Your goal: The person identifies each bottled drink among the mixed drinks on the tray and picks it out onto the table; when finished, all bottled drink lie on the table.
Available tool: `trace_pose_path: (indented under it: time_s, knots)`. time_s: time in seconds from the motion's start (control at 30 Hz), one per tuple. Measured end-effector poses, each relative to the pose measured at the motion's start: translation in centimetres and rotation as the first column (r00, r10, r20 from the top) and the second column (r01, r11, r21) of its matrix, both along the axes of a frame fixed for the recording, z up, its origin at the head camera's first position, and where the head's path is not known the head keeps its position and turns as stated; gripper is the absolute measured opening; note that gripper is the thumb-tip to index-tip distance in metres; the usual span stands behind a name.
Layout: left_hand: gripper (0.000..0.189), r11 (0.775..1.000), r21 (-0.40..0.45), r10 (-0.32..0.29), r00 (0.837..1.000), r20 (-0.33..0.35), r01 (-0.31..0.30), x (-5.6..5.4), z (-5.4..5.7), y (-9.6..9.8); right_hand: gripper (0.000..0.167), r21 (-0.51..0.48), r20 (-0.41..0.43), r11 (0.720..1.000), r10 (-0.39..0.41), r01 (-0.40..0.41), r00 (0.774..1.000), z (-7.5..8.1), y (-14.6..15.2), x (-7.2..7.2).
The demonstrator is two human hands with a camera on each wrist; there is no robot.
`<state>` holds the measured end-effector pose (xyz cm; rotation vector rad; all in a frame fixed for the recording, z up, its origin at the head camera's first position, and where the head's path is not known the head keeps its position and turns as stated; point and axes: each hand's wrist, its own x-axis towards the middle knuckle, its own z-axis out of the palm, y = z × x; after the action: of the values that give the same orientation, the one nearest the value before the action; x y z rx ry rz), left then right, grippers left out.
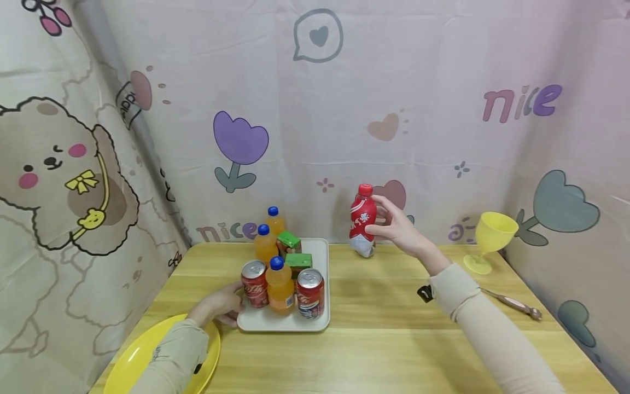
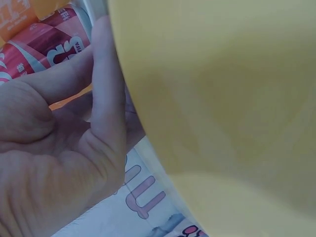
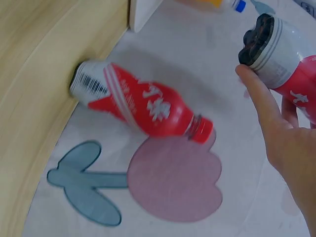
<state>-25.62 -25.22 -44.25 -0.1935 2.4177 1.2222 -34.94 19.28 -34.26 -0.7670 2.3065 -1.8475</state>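
Red bottles: two in right wrist view. One red bottle (image 3: 281,66) is clamped between thumb and fingers of the right hand (image 1: 400,227), raised clear of the counter (image 1: 394,306) toward its back edge, cap up. The second bottle (image 3: 143,106) stands upright on the counter by the back edge; head view does not separate the two well.

Left hand (image 1: 221,303): at the left edge of the tray (image 1: 321,251), touching it; cannot tell whether it grips.

Tray contents:
- red cans (image 1: 310,298): 2, at the near left and near right
- orange drink bottles (image 1: 280,287), blue caps: 3, one in front between the cans, two farther back on the left
- green-topped boxes (image 1: 298,261): 2, right of the rear bottles

Elsewhere: 1 yellow plate (image 1: 140,353) at near left, partly under the left forearm; 1 yellow goblet (image 1: 494,232), upright, far right; 1 utensil (image 1: 517,303) with a decorated handle, lying nearer than the goblet. Patterned curtain (image 1: 315,109) behind.
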Motion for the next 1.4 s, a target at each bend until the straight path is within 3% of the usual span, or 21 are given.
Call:
trace_pose_path:
  time_s: [0.6,1.4]
  knots:
    - [0.08,0.999,0.038,0.01,1.0,-0.009,-0.01,0.2,-0.4,-0.7,0.075,-0.003,0.047,0.999,-0.046,0.046,0.998,-1.8,4.8,-1.1]
    - [0.08,1.0,0.015,-0.009,1.0,-0.011,0.009,-0.3,-0.5,-0.3,0.083,0.011,0.11,0.984,-0.179,0.179,0.978,-6.6,8.3,-4.1]
